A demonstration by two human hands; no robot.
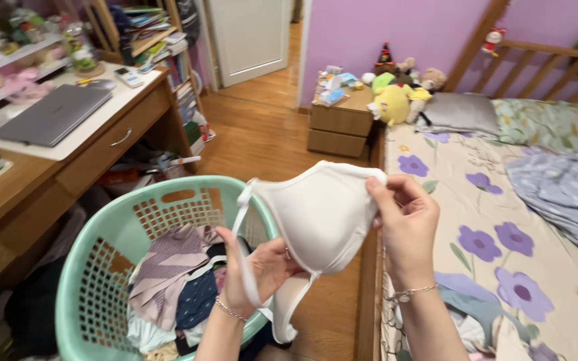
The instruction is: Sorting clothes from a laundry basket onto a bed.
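Bra [319, 214] is held up over the basket [95, 267] rim, pinched by both the left hand [259, 267] and right hand [406, 220], while most clothes [175, 281] remain heaped inside, unsorted.

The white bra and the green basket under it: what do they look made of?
The white padded bra looks like smooth matte fabric over foam: it holds its cup shape. The mint-green perforated laundry basket looks like moulded plastic, faintly glossy, with punched grid holes.

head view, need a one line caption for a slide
Both hands, left hand and right hand, hold a white bra above a green laundry basket beside a floral bed.
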